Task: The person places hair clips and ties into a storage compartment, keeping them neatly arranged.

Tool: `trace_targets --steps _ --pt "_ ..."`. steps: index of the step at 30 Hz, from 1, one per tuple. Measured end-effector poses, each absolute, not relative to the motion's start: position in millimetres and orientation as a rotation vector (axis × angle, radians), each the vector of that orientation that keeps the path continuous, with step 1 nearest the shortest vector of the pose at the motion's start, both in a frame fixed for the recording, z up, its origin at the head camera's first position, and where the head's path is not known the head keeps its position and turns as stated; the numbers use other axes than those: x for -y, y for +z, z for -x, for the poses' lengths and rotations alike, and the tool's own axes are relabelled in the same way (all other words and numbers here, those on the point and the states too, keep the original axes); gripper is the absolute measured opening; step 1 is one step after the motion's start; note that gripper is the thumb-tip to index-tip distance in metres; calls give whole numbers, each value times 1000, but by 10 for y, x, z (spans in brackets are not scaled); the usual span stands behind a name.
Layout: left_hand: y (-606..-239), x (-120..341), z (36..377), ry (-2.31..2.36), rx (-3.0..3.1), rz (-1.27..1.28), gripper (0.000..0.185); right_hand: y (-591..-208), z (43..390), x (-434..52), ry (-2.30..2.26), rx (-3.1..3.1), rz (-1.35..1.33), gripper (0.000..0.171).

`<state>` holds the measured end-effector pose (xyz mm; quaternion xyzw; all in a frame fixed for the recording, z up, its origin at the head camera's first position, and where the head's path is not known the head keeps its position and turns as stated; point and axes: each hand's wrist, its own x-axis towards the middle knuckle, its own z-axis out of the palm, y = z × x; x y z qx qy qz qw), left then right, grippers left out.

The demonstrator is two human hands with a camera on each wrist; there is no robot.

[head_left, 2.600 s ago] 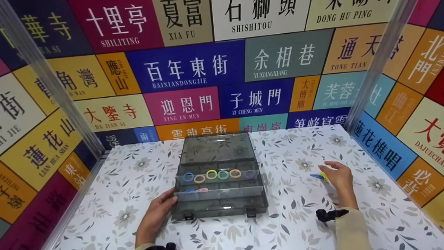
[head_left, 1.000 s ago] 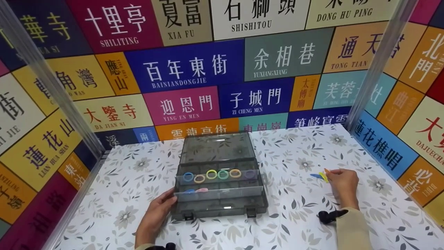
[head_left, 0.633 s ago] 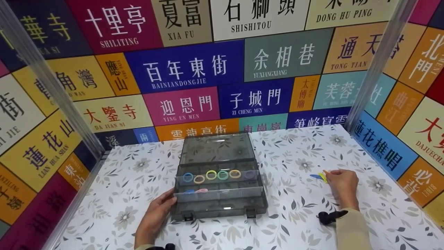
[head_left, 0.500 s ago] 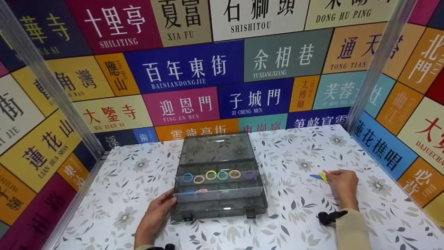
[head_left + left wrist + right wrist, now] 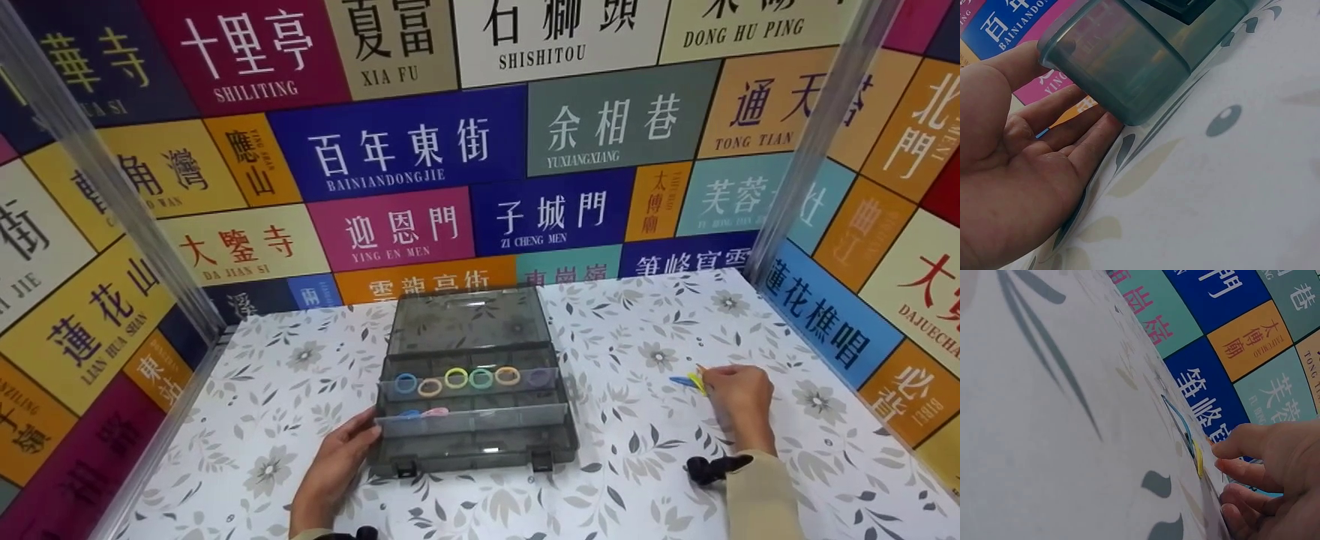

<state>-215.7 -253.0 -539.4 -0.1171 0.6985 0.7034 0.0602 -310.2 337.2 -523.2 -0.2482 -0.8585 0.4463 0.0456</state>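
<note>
Here, left hand (image 5: 334, 469) palm-up w/ relaxed straight fingers against front-left corner of smoky translucent plastic organizer box (image 5: 475, 435) mid-table, right hand (image 5: 739, 401) curled, fingertips pinching thin yellow hair tie (image 5: 697, 382) beside blue hair tie (image 5: 682, 380), toward right edge of floral tablecloth (image 5: 285, 390).

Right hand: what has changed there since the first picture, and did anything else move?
The right hand went from spread fingers to curled ones, fingertips now at the yellow band beside the blue band; whether it pinches one is unclear. The left hand stays against the grey organizer box, and the rings inside are unmoved.
</note>
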Motion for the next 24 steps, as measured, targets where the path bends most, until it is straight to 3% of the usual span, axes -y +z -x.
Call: trace_targets --steps 10,18,24 --pt "-5376 2536 2140 2072 -2165 340 60 -4868 3148 -3163 1365 2610 627 41" --pt "-5388 2531 2157 2102 -2146 338 61 -4515 3105 -2669 1325 2543 304 33" --pt "-5403 2529 2148 2118 -2155 301 60 -4478 3059 -2357 1261 2554 97 30"
